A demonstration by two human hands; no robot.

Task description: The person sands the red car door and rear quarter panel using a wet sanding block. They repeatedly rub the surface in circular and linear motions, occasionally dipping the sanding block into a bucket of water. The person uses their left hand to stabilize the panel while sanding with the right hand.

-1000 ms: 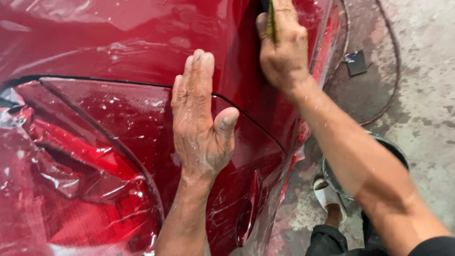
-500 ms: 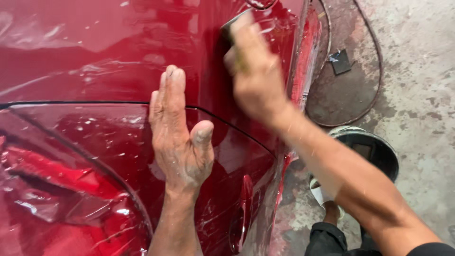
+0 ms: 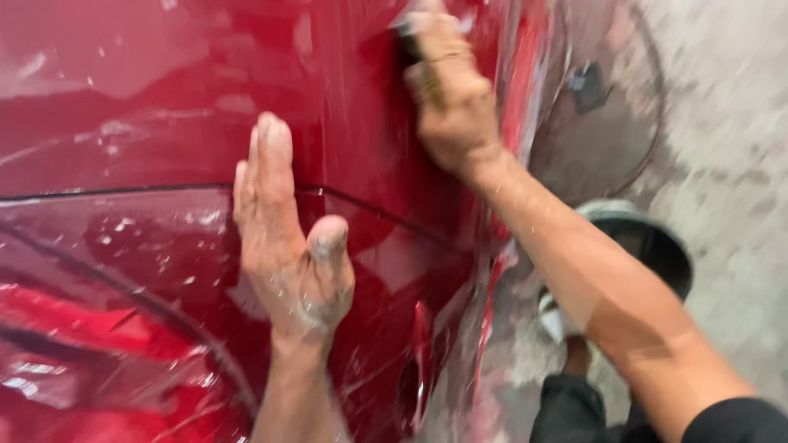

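rubbing red car panel (image 3: 164,98) w/ dark pad (image 3: 408,51), R hand (image 3: 451,107) grip closed on it | L hand (image 3: 287,238) flat, open, bracing | panel wet, streaky, work looking part done

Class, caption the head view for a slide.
Left hand flat on red car panel; right hand presses a dark block.

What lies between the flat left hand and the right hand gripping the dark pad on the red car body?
Only bare, wet red panel, with nothing lying on it, separates the left hand from the right hand and its dark pad, as the head view shows.
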